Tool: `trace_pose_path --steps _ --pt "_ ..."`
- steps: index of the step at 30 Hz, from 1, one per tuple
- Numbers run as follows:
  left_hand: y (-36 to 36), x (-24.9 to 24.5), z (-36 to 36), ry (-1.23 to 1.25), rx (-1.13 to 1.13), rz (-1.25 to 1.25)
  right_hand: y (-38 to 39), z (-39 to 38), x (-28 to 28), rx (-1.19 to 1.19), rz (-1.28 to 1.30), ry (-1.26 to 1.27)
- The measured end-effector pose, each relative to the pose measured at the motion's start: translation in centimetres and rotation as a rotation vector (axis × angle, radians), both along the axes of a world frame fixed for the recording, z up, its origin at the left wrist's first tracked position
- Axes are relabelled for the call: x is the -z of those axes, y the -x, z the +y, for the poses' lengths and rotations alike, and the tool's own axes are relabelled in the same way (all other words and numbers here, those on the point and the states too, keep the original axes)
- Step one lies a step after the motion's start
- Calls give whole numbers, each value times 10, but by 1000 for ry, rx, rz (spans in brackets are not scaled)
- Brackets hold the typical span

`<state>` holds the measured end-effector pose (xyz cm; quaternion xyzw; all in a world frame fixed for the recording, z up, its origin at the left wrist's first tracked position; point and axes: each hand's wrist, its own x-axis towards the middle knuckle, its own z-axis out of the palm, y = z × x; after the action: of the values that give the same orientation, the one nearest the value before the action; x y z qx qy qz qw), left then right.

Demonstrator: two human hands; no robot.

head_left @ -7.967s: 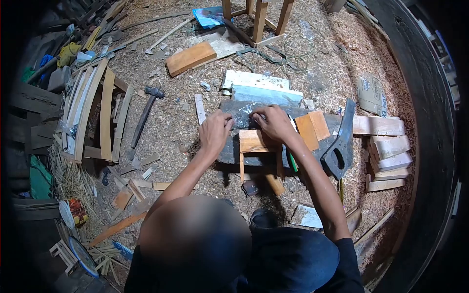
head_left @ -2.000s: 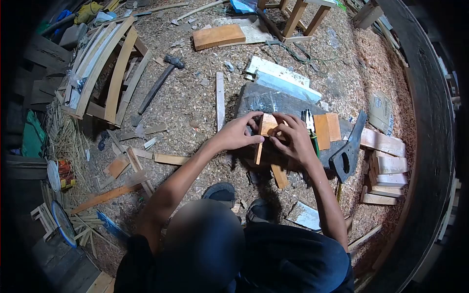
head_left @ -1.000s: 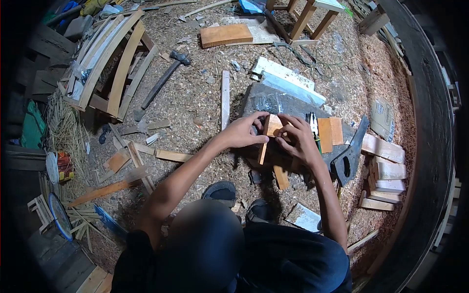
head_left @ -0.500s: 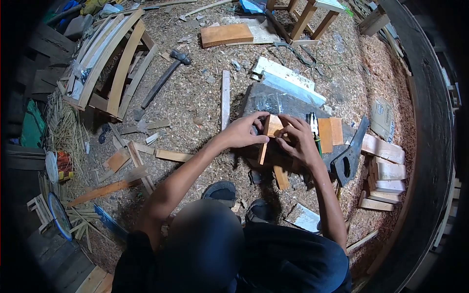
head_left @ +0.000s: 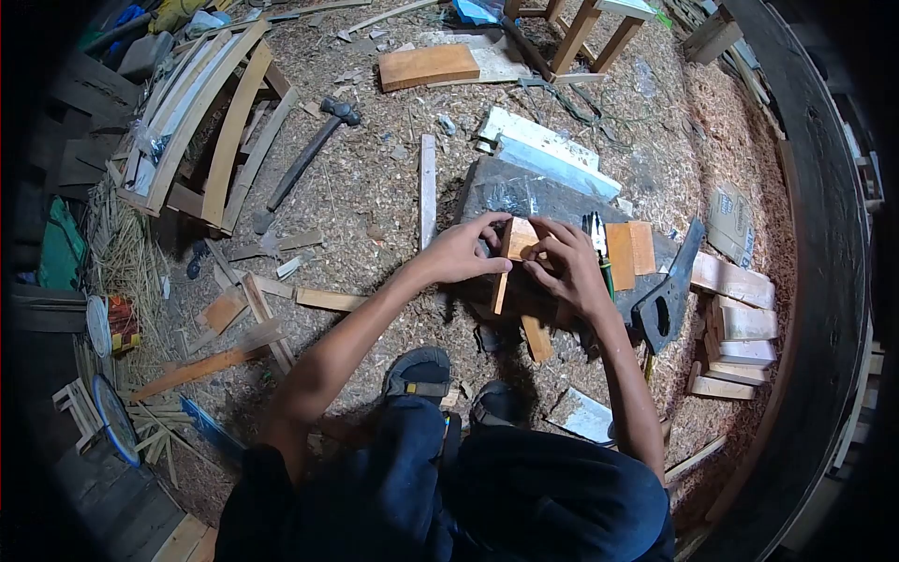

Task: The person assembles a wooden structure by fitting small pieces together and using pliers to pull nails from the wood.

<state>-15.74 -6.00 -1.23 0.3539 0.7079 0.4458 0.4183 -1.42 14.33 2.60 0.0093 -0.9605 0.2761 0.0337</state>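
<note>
A small wooden block (head_left: 519, 236) is between my two hands, over a dark work block (head_left: 510, 187) on the ground. My left hand (head_left: 461, 251) grips its left side, thumb low and fingers over the top edge. On the right side, the curled fingers of my right hand (head_left: 569, 266) press against it. A narrow wood strip (head_left: 499, 295) points down beneath the block; whether the two are joined is hidden. Just right of my right hand are a green-handled tool (head_left: 607, 273) and flat wood pieces (head_left: 629, 251). A handsaw (head_left: 667, 304) lies beyond them.
Wood shavings cover the ground. A hammer (head_left: 316, 150) lies at upper left, near a curved slatted wooden frame (head_left: 220, 126). Cut wood blocks (head_left: 744, 323) are stacked at right. A plank (head_left: 429, 70) and a wooden stool (head_left: 590, 37) are at the back. Scrap strips (head_left: 257, 309) lie at left.
The view has shifted slightly. The blurred round shape over my lap is gone, and my knee and sandal show there. Both hands keep nearly the same hold on the block.
</note>
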Motion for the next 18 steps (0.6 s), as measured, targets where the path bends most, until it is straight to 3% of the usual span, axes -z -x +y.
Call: trace_pose_path --steps 18 --pt "-1 -2 -3 -39 0 -57 0 -4 -3 23 50 38"
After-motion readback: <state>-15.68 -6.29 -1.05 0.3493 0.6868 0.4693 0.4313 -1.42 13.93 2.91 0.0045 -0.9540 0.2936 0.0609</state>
